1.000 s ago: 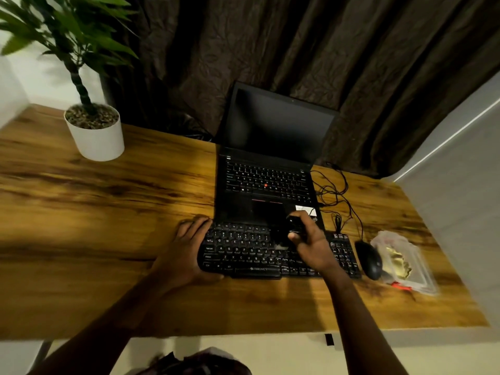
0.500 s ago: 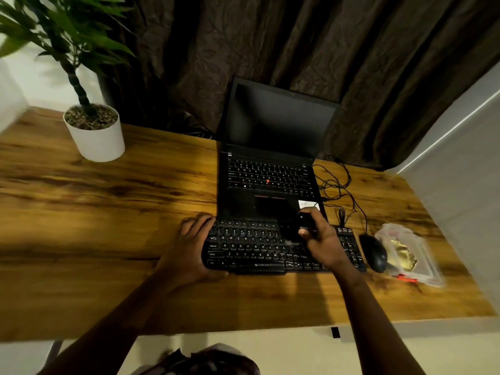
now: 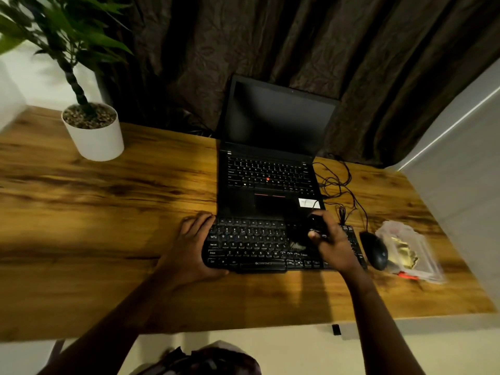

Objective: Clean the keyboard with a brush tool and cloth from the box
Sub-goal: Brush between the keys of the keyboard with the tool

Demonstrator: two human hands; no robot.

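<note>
Dark crumpled curtains hang behind a wooden desk (image 3: 108, 217) that carries an open laptop (image 3: 270, 169), a potted plant (image 3: 93, 131) near its far left corner, and a clear plastic box (image 3: 411, 253) with something gold-coloured inside near its right edge, just beside a black mouse (image 3: 374, 250). A black keyboard (image 3: 249, 246) lies against the laptop's front edge, toward the desk's near side. The left hand (image 3: 189, 250) wraps the keyboard's left end, fingers curled over its far corner to steady it. The right hand (image 3: 332, 242) is clenched around a small dark brush tool (image 3: 315, 226) over the right half of the keys; its bristles are too dim to make out. I judge brushing is under way. A hard sweep could flick dust onto the laptop's keys, and the right arm could nudge the mouse or snag the tangled cables (image 3: 338, 185) nearby.
</note>
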